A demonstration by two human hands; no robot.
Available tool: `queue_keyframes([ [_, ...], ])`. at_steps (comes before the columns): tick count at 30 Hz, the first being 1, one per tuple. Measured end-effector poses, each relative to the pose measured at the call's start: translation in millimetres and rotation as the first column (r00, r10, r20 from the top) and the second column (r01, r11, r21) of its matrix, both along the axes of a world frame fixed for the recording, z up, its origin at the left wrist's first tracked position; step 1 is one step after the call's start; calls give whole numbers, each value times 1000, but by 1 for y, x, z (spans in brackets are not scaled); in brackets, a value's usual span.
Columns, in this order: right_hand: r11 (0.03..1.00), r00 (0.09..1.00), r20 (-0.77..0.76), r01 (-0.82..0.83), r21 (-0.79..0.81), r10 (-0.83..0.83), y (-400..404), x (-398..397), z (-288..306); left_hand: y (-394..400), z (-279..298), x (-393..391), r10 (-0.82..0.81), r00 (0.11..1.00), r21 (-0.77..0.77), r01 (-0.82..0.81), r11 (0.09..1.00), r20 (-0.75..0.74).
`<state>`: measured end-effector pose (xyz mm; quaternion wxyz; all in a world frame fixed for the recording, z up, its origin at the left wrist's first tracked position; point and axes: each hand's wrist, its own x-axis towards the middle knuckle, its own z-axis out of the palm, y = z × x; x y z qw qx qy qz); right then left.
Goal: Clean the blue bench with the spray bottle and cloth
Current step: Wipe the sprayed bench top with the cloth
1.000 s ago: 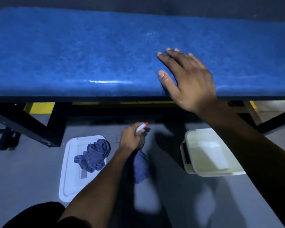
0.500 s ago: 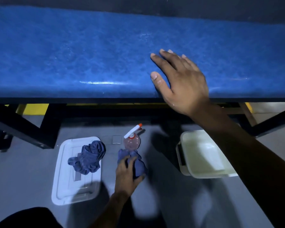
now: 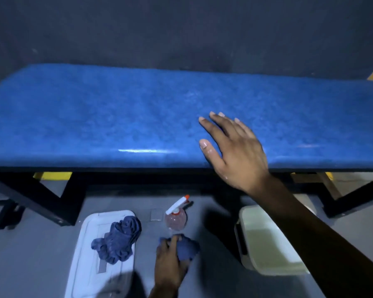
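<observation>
Left hand [image 3: 170, 263] grips cloth [image 3: 187, 248] (right hand [image 3: 235, 151] flat on bench [image 3: 95, 125]).

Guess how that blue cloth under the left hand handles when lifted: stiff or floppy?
Probably floppy: the cloth is bunched into soft folds under the left hand, so it should sag and trail loose ends. Likely light, since a few fingers gather it. It looks unlikely to slip; the fabric seems textured, though the dim view leaves wetness unclear.

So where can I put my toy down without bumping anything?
The blue bench top is bare left of the right hand and also beyond it to the right. The floor below is crowded: white lid with a cloth, spray bottle, left hand gripping a cloth, cream tub.
</observation>
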<state>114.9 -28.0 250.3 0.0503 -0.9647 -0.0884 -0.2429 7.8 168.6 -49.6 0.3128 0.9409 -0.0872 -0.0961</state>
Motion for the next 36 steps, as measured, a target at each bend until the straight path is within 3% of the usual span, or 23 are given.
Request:
queue_keyframes([
  [4, 1000, 998, -68, -9, -16, 8, 0, -5, 7, -23, 114, -3, 215, 976, -152, -208, 966, 32],
  [6, 1000, 994, -109, -12, -10, 10, 3, -6, 14, 0, 152, 13, 253, 967, -92, -251, 964, 15],
  [8, 1000, 992, -128, -22, 13, 23, 13, -6, 25, 31, 204, 27, 254, 967, -223, -241, 944, 31],
  [11, 995, 986, -138, -94, 36, 98, 47, 0, 38, 94, 294, 42, 424, 834, -488, -223, 844, 353],
  [14, 985, 973, -157, -159, 65, 168, 86, 19, 45, 135, 381, 85, 436, 728, -410, -230, 883, 529],
  [16, 980, 964, -183, -183, 78, 195, 107, 33, 44, 153, 379, 131, 377, 789, -240, -294, 925, 486],
  [19, 980, 953, -230, -196, 37, 199, 121, 42, 32, 160, 362, 170, 254, 894, -23, -265, 964, 369],
  [22, 986, 965, -205, -166, 1, 162, 121, 43, 26, 165, 354, 195, 169, 886, 25, -199, 980, 431],
  [29, 988, 965, -212, -156, -5, 151, 121, 43, 23, 113, 358, 282, 115, 915, 88, -161, 983, 387],
  [32, 987, 964, -211, -162, 3, 159, 119, 43, 24, 110, 360, 264, -28, 917, 149, -35, 988, 397],
  [36, 985, 962, -214, -171, 9, 169, 121, 43, 23, 162, 349, 209, -124, 897, 168, 57, 984, 425],
])
